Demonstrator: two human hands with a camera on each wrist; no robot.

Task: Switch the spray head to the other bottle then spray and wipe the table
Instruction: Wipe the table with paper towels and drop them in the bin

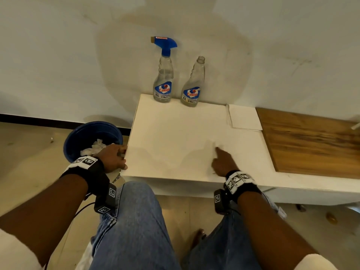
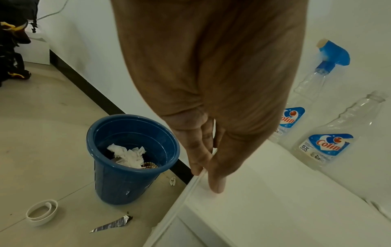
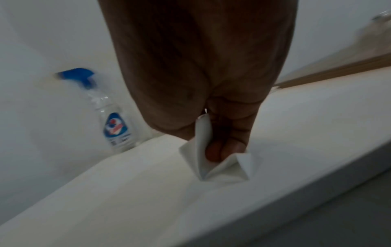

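At the back of the white table point(image 1: 175, 129) stand two clear bottles. The left bottle point(image 1: 163, 82) carries the blue spray head point(image 1: 165, 44); the right bottle point(image 1: 192, 86) has a bare open neck. My right hand point(image 1: 219, 154) is low on the table's near middle, and in the right wrist view its curled fingers point(image 3: 217, 150) hold a folded white tissue point(image 3: 224, 168) against the surface. My left hand point(image 2: 208, 177) grips the table's left edge, thumb on top and fingers point(image 2: 198, 150) down the side.
A blue bin point(image 1: 78, 141) with crumpled tissue stands on the floor left of the table. Spare white napkins point(image 1: 244, 117) lie at the back right, beside a wooden board point(image 1: 311, 141). A tape roll point(image 2: 42, 212) and a foil scrap point(image 2: 114, 224) lie on the floor.
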